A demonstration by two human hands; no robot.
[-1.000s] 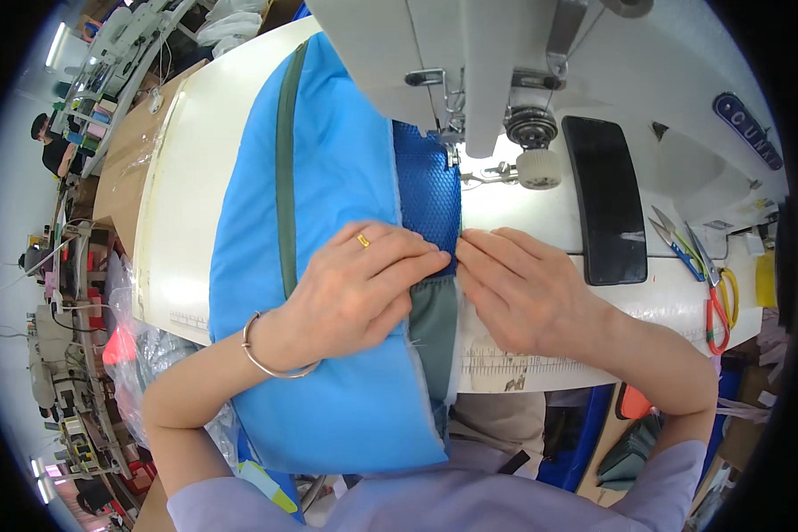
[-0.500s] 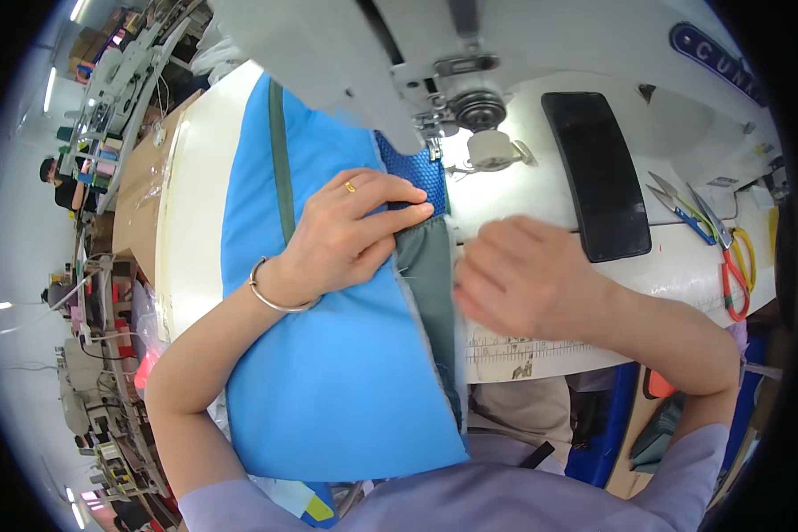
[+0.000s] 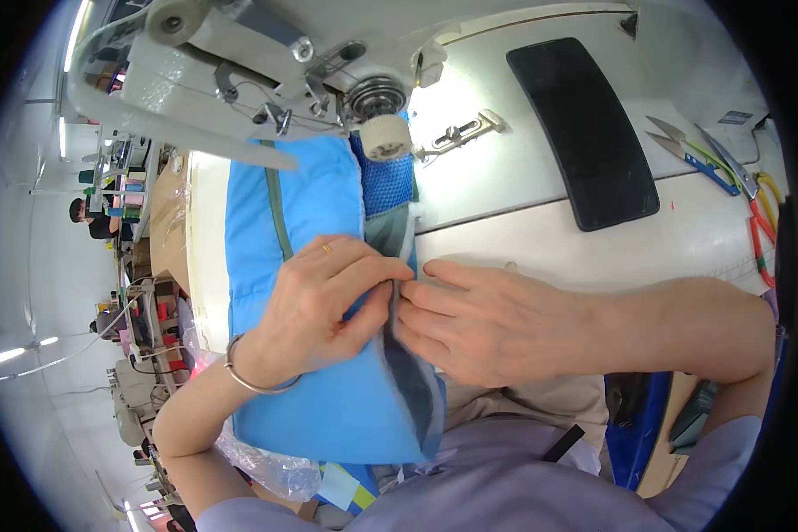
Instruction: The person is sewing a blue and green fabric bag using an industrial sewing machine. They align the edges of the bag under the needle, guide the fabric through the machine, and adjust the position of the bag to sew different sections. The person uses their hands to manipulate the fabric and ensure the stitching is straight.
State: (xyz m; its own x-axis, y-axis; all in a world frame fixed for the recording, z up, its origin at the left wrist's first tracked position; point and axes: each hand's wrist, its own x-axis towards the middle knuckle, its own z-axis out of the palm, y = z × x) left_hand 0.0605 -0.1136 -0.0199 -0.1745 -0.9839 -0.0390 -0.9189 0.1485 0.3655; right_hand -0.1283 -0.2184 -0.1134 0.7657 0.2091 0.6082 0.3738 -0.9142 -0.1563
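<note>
A blue cloth piece [image 3: 328,408] lies over the near edge of the sewing table, with a grey-green strip [image 3: 387,232] and a patch of blue mesh [image 3: 388,188] along its right side. My left hand [image 3: 324,301], wearing a ring and a bangle, pinches the cloth's right edge between thumb and fingers. Against the same edge from the right, my right hand [image 3: 496,324] has its fingers closed; its thumb is hidden. Between the hands the edge stands raised, its grey-green inner side showing below them. The sewing machine head [image 3: 328,80] hangs over the cloth's far end, hiding the needle.
To the right on the table lies a black phone-like slab [image 3: 585,133]. Beyond it are blue-handled snips [image 3: 705,164] and scissors with red and yellow handles [image 3: 758,222]. A metal guide [image 3: 461,135] sits near the machine. Another person [image 3: 93,217] is far left.
My right hand has come to the cloth's edge beside my left. The left has slid nearer along that edge, which is now pinched up. The view has shifted, showing more of the machine head.
</note>
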